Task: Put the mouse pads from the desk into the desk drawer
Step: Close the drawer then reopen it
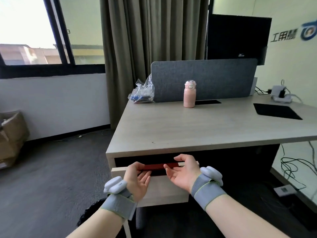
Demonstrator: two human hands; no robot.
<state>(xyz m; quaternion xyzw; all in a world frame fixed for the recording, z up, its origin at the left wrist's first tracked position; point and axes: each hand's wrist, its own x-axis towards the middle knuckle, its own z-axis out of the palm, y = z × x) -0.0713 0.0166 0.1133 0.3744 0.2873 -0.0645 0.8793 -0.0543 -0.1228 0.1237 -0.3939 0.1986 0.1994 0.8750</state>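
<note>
A red mouse pad [155,167] lies in the gap of the partly pulled-out desk drawer [163,191], under the desk top [188,127]. My left hand [137,179], palm up, curls its fingers around the pad's left end. At the pad's right end, my right hand [184,172] is palm up with fingers spread, its fingertips touching the pad and its thumb above it. A black mouse pad [277,111] lies flat on the desk at the far right. Both wrists wear grey bands with white sensors.
A pink bottle [189,94] stands at the back of the desk in front of a grey divider panel [214,78]. A crumpled plastic bag [142,93] sits at the back left corner. A power strip [281,95] and cables are at the right, and a cardboard box [12,136] on the floor at left.
</note>
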